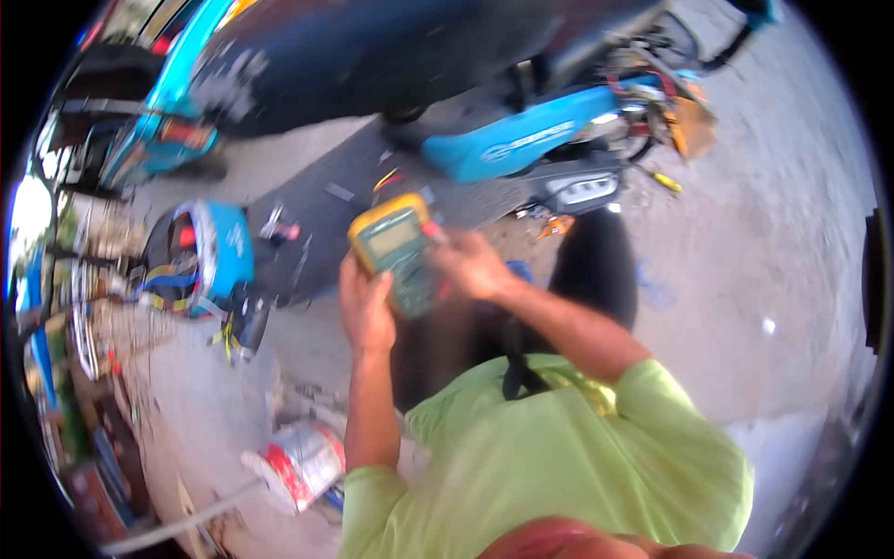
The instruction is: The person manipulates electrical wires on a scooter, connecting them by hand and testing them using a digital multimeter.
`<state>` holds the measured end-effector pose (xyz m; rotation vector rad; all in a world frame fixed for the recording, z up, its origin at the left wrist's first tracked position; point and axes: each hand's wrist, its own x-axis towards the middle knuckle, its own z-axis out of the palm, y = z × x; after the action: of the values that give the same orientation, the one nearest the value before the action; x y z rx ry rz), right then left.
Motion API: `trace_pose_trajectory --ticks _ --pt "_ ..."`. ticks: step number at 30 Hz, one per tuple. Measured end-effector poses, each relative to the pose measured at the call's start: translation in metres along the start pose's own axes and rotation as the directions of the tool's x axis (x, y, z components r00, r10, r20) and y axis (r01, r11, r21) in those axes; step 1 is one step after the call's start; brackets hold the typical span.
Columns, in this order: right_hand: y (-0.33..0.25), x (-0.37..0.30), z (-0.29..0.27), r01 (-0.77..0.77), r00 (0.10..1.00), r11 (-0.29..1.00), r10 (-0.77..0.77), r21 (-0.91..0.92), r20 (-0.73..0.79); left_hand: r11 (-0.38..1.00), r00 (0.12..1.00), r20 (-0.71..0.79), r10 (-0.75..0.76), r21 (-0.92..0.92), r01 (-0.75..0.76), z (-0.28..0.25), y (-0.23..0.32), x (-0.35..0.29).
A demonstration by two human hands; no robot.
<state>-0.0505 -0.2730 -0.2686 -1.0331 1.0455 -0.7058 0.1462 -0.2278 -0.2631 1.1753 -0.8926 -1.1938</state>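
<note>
A digital multimeter [408, 250] with a yellow rim and a dark green face rests in my left hand [369, 312], whose fingers and thumb are wrapped round its lower left side. Its grey screen faces up at me. Close by its right edge, my right hand [473, 264] is closed and smeared by motion. A red test lead [430, 229] shows at its fingertips, by the meter's upper right; its full length cannot be made out. Below the meter my legs are dark and partly hidden.
A blue scooter [517, 138] with a dark seat stands ahead, its wiring exposed at the right. A blue panel section [223, 247] with wires lies left. A red-and-white bucket [303, 464] sits at lower left. A yellow-handled tool [667, 182] lies on the ground at right.
</note>
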Motion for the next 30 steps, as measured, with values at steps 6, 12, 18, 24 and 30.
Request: trace_pose_trajectory --ticks 6,12,18,24,30 --pt "0.029 0.018 0.001 0.148 0.988 0.989 -0.147 0.024 -0.042 1.0 1.0 0.012 0.018 -0.008 -0.018 0.013 0.014 0.006" --pt "0.021 0.015 0.002 0.15 0.986 0.988 -0.151 -0.017 -0.072 0.999 1.0 0.008 -0.005 -0.033 0.005 0.014 0.013 0.007" --pt "0.01 0.009 0.005 0.072 0.995 0.992 -0.079 -0.105 -0.065 0.999 0.999 -0.04 0.002 -0.046 -0.004 0.003 -0.009 0.014" --pt "0.012 0.015 0.004 -0.002 0.998 0.989 -0.008 -0.146 -0.067 0.994 0.995 -0.064 -0.073 -0.082 0.067 0.003 -0.01 0.012" --pt "0.019 0.023 0.005 -0.099 0.99 0.988 0.109 0.115 -0.089 0.998 0.999 0.016 -0.051 0.046 0.05 0.01 0.005 0.004"
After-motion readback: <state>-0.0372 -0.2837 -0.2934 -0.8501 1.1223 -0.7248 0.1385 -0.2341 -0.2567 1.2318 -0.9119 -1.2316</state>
